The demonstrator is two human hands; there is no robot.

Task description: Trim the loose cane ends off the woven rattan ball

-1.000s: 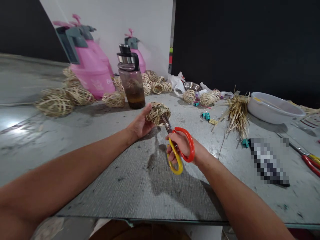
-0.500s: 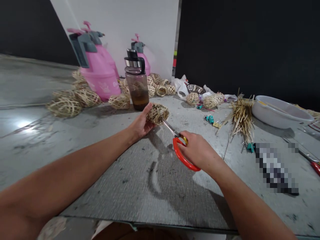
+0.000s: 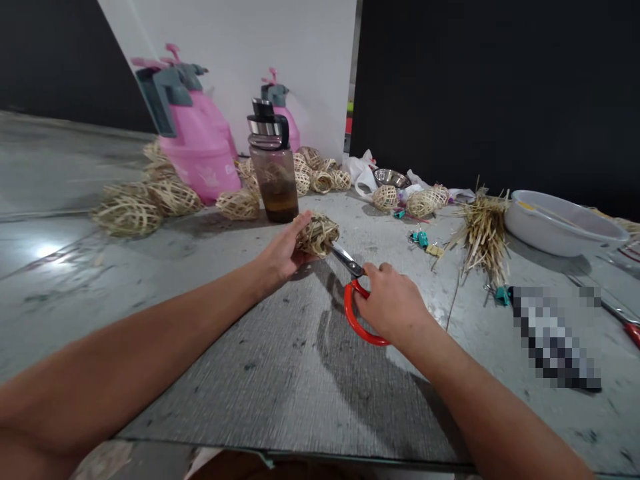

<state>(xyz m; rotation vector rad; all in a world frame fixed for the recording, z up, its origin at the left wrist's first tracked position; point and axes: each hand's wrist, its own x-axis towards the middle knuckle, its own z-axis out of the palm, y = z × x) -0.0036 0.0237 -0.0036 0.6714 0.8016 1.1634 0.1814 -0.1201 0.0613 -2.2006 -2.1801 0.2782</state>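
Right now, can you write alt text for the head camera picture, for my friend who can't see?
A person's left hand holds a small woven basket, and the right hand holds red-handled scissors, blades reaching to it. Behind them on a gray table are a tinted water bottle, pink pump sprayers and other baskets.

Two hands — two scissors, at least ten woven balls — one bottle, one basin, one bowl
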